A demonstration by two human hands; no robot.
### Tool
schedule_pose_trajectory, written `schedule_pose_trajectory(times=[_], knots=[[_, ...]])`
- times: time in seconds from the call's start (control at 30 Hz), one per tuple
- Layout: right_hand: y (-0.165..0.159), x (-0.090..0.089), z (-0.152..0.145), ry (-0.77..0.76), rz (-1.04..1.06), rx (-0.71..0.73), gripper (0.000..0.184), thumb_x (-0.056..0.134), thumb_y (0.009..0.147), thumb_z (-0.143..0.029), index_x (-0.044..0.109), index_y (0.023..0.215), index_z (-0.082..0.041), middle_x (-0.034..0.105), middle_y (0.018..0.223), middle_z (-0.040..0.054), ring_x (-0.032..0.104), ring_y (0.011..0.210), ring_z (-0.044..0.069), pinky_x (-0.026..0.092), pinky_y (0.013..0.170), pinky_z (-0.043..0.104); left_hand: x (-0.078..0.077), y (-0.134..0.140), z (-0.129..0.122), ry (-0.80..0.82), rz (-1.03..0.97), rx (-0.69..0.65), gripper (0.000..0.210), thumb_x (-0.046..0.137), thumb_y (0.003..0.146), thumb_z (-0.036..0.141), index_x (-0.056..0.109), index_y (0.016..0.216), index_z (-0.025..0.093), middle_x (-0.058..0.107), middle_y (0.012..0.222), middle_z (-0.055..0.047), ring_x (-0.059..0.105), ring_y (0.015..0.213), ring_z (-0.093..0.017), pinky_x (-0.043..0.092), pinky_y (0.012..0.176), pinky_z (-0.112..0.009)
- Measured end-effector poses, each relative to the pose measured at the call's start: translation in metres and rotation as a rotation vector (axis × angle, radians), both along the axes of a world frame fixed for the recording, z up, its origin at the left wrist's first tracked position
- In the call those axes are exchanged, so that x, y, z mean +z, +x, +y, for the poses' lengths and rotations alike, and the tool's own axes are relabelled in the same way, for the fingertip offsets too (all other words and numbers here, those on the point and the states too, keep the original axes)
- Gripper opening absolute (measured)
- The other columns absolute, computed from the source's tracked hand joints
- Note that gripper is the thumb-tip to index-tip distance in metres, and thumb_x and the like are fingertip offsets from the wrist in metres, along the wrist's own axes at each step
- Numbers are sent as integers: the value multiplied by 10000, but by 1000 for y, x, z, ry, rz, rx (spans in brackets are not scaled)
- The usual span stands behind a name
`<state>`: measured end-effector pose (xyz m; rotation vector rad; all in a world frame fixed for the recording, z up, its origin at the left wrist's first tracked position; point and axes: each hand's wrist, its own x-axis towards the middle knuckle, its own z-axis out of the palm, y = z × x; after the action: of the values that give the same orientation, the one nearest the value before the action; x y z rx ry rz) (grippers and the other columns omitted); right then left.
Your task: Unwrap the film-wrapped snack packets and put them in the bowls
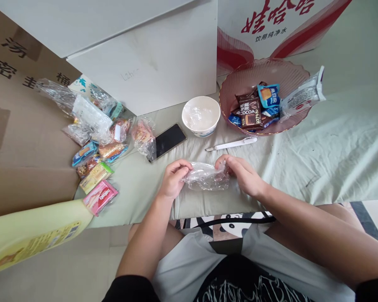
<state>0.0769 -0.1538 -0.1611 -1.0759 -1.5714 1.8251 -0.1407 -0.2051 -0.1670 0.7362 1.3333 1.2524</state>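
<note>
A crinkled clear plastic wrap [206,177] stretches between my two hands, just above the cloth near the table's front edge. My left hand [175,177] pinches its left end between thumb and fingers. At the other end, my right hand [241,173] grips the wrap with curled fingers. Beyond my hands lies a white-handled knife-like tool [233,144], its narrow tip pointing left. A white paper bowl [201,132] stands behind it with clear film inside. To the left of the bowl, a dark phone [168,141] rests on the cloth, partly against a clear bag of snacks [143,136].
A pink glass bowl [229,94] at the back right holds several wrapped snacks and a silvery packet [303,94]. Packaged snacks [97,178] pile up at left beside a cardboard box [28,126]. White boxes [163,67] block the back. A yellow bottle [37,235] juts in at lower left.
</note>
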Motion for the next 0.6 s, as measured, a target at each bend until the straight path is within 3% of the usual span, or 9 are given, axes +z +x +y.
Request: schedule_pose_trajectory(times=[0.1,0.3,0.6], knots=[[-1,-1,0,-7,3,-10,487,325,985,-526,634,813,-192,604,666,16,506,611,155,420,634,302,0,1,-1,-7,24,-30,172,777,626,315,683,648,172,565,603,7,420,535,-93,303,533,-240],[-4,0,1,23,-97,57,231,521,873,-424,587,818,-209,622,720,-7,558,655,149,438,649,286,-1,1,-2,-15,47,-50,183,759,653,342,686,704,181,500,585,20,388,553,-108,294,551,-253],[-3,-1,0,89,-201,115,227,492,888,-412,593,863,-210,594,683,-26,518,622,138,392,622,286,-7,-1,-6,-18,95,-122,225,738,726,389,681,774,176,493,627,20,389,577,-112,280,582,-262]])
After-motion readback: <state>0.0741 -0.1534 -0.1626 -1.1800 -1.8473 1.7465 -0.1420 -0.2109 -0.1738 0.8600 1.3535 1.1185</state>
